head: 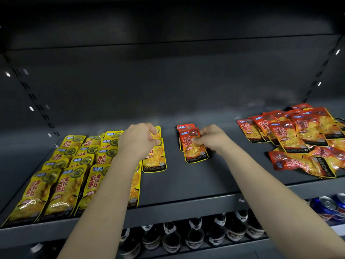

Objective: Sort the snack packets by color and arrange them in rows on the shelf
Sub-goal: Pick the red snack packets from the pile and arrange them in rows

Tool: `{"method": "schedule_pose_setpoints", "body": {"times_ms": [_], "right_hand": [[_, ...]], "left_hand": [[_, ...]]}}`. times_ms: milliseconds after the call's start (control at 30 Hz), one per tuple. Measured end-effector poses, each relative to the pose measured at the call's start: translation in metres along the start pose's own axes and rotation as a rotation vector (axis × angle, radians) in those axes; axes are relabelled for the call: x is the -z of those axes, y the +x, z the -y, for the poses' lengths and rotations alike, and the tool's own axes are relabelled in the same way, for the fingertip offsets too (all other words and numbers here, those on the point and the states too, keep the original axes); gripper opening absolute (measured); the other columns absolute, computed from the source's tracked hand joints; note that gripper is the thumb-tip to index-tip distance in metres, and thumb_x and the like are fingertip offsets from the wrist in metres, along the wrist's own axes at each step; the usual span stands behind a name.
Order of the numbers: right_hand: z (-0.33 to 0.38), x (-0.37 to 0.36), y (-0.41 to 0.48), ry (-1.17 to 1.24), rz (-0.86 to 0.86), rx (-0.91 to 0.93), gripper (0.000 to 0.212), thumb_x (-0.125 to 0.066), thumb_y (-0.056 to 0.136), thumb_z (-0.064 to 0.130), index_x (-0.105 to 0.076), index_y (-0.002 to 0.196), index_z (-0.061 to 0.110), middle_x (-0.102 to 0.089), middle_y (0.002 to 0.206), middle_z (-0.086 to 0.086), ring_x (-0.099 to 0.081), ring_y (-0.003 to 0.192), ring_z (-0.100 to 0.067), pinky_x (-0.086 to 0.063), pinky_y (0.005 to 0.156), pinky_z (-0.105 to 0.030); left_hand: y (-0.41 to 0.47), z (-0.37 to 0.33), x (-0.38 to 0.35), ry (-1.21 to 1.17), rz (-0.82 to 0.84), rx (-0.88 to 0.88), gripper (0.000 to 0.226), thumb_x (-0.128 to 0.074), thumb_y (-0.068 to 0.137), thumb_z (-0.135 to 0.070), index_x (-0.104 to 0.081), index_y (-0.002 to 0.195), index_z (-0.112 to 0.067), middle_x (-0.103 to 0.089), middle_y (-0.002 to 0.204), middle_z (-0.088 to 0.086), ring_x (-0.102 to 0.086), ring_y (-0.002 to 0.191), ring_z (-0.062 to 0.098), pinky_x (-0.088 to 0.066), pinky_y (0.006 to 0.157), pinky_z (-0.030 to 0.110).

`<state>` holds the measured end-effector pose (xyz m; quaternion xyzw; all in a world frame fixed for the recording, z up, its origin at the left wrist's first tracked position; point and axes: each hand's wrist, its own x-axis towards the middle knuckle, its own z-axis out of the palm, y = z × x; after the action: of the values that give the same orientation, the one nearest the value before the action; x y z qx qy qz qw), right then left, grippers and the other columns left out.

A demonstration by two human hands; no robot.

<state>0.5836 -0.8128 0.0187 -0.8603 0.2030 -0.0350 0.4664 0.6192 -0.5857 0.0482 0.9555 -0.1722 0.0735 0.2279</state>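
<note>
Yellow snack packets (61, 176) lie in several overlapping rows on the left of the dark grey shelf (186, 180). My left hand (137, 140) hovers over the rightmost yellow row (155, 159), fingers curled, pinching the top edge of a yellow packet there. Two red packets overlap at mid shelf; my right hand (210, 138) pinches the upper edge of the front red packet (195, 149). A loose heap of red packets (298, 133) lies unsorted at the right.
Bare shelf surface shows between the yellow rows and the red heap. Below the shelf's front edge stand dark glass bottles (194, 234) and, at the right, blue cans (328, 206). The shelf's back wall and slotted uprights enclose the space.
</note>
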Motion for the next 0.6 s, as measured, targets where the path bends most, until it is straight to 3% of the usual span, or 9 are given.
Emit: {"method": "schedule_pose_setpoints", "body": {"times_ms": [133,300,467,600], "right_hand": [[-0.003,-0.003,0.004,-0.063,-0.022,-0.005,0.027,-0.08,0.077,0.025,-0.071,0.089,0.002,-0.072,0.086,-0.006,-0.065,0.076,-0.017,-0.047,0.068,-0.024],[-0.002,-0.001,0.002,-0.101,-0.027,-0.022,0.027,-0.081,0.075,0.029,-0.069,0.083,0.005,-0.071,0.089,-0.006,-0.064,0.078,-0.017,-0.047,0.071,-0.025],[0.001,0.002,0.0,-0.122,-0.076,0.007,0.047,-0.083,0.073,0.028,-0.052,0.106,0.014,-0.058,0.102,-0.002,-0.056,0.094,-0.019,-0.041,0.076,-0.026],[-0.006,0.006,-0.002,-0.095,-0.068,0.048,0.048,-0.083,0.072,0.033,-0.056,0.108,0.017,-0.063,0.108,-0.003,-0.062,0.103,-0.022,-0.051,0.09,-0.038]], "left_hand": [[0.001,0.002,-0.002,-0.001,0.003,-0.003,0.019,-0.073,0.083,-0.034,-0.066,0.1,-0.03,-0.07,0.092,-0.011,-0.065,0.092,0.016,-0.053,0.082,0.036],[0.0,0.001,-0.002,0.01,-0.008,0.003,0.018,-0.072,0.083,-0.034,-0.066,0.1,-0.03,-0.07,0.093,-0.011,-0.065,0.094,0.016,-0.053,0.082,0.037],[0.0,-0.005,-0.003,0.03,-0.007,-0.013,0.02,-0.07,0.084,-0.034,-0.066,0.102,-0.029,-0.071,0.096,-0.01,-0.064,0.097,0.016,-0.052,0.082,0.035],[0.001,-0.017,-0.007,0.011,0.001,-0.041,0.02,-0.071,0.082,-0.036,-0.066,0.1,-0.029,-0.071,0.093,-0.011,-0.065,0.096,0.016,-0.051,0.081,0.033]]}}
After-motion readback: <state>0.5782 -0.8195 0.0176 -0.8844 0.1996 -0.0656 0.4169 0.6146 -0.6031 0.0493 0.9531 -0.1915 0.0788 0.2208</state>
